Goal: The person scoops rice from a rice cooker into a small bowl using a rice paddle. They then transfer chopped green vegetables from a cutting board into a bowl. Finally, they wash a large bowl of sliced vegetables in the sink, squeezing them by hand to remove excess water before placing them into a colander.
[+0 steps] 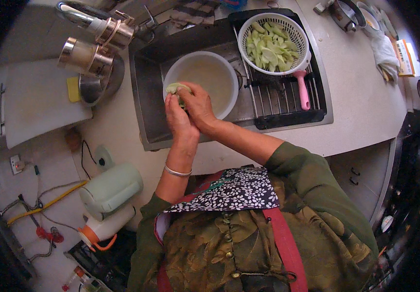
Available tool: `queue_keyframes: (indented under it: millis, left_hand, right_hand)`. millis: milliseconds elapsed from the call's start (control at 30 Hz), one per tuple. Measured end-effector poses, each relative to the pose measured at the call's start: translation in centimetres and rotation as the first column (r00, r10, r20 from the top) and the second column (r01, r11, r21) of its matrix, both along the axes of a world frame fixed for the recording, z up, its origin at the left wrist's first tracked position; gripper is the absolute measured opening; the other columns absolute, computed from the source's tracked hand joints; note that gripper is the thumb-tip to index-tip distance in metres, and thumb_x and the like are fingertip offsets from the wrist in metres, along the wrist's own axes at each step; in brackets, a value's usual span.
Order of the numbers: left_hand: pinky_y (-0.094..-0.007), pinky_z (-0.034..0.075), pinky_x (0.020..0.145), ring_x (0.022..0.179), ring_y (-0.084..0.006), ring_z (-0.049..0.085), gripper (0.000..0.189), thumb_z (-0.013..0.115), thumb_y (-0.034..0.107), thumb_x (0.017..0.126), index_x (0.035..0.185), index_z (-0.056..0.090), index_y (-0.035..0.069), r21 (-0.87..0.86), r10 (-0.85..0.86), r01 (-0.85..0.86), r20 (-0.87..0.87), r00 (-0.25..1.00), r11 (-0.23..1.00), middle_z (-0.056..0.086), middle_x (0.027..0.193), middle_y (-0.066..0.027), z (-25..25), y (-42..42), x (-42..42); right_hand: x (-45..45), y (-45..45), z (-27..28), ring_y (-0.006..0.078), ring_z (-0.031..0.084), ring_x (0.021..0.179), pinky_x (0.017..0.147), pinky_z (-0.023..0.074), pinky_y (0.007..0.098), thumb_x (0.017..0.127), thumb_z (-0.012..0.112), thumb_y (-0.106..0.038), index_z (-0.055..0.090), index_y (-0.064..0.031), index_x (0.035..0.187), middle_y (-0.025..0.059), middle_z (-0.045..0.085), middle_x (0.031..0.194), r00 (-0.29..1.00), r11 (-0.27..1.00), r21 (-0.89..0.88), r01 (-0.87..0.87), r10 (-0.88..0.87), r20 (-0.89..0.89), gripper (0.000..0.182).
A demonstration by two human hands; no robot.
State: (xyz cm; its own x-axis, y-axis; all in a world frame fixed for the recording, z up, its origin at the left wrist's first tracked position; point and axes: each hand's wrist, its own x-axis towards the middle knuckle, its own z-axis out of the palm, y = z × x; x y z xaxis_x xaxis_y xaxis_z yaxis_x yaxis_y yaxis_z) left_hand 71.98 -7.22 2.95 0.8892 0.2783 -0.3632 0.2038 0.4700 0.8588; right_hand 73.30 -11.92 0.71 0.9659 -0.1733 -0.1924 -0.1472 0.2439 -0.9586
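Observation:
Pale green vegetable slices (176, 87) are held between my two hands, above the left side of a white basin (228, 69). My left hand (178, 118) cups them from below and the left. From the right, my right hand (199, 104) presses its thumb and fingers over them, hiding part of the slices. Cloudy water (210, 78) fills the basin, which stands in a stainless-steel sink (151, 120). A white colander (242, 43) heaped with similar cut slices (272, 49) sits to the right, on a metal draining rack (268, 98) over the sink.
A pink handle (303, 95) extends from the colander's near edge. The chrome faucet (115, 33) rises at the back left, near a yellow sponge (73, 89). A pot (346, 16) and a white cloth (385, 53) lie far right. A pale green electric kettle (111, 191) stands lower left.

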Motion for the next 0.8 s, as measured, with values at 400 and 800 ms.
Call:
queue_keyframes:
  millis: [400, 800]
  left_hand:
    - [-0.0321, 0.041, 0.082, 0.096, -0.0191, 0.048, 0.030, 0.038, 0.019, 0.084, 0.110, 0.045, 0.006, -0.038, -0.192, 0.189, -0.104, 0.976, 0.981, 0.048, 0.105, -0.0078, -2.0, -7.0, 3.9]
    - [-0.0562, 0.029, 0.089, 0.103, -0.0262, 0.048, 0.035, 0.036, 0.015, 0.087, 0.121, 0.040, 0.015, -0.175, -0.693, 0.694, 0.077, 0.717, 0.699, 0.049, 0.113, -0.0047, 1.9, -18.9, 11.7]
  right_hand:
    - [1.9, -7.0, -2.0, 0.0223, 0.056, 0.086, 0.075, 0.0421, 0.0313, 0.078, 0.050, -0.027, 0.059, -0.0023, 0.097, 0.0125, 0.061, 0.093, 0.989, 0.985, 0.095, 0.146, -0.145, -0.014, 0.032]
    - [8.1, -24.4, -0.5, 0.0277, 0.055, 0.095, 0.084, 0.0404, 0.0326, 0.079, 0.051, -0.021, 0.055, -0.0016, 0.105, 0.0154, 0.058, 0.102, 0.916, 0.753, -0.523, 0.400, -0.311, 0.253, 0.032]
